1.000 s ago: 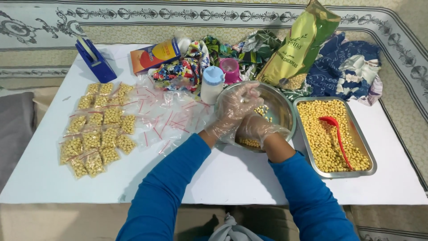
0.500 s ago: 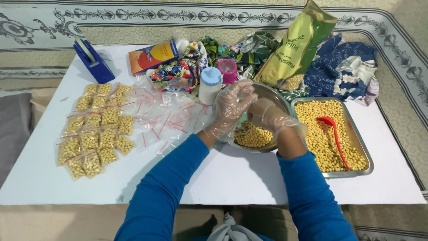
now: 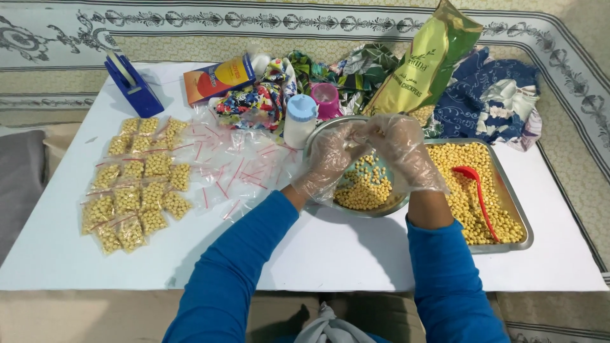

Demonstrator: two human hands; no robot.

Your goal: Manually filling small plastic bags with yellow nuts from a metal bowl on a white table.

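Clear plastic gloves cover both hands: the left hand (image 3: pixel 332 152) and right hand (image 3: pixel 400 147) meet above a round metal bowl (image 3: pixel 318 136) of chickpeas, fingers curled together (whether they pinch anything cannot be told). Beside it sits a metal tray (image 3: pixel 518 216) of chickpeas with a red scoop (image 3: pixel 475 190). Filled small bags (image 3: pixel 136 184) and empty ones (image 3: pixel 235 168) lie on the white counter (image 3: pixel 330 254), over patterned flooring.

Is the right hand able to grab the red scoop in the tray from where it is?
Probably yes. The right hand is over the round bowl, beside the tray, and the red scoop lies uncovered on top.
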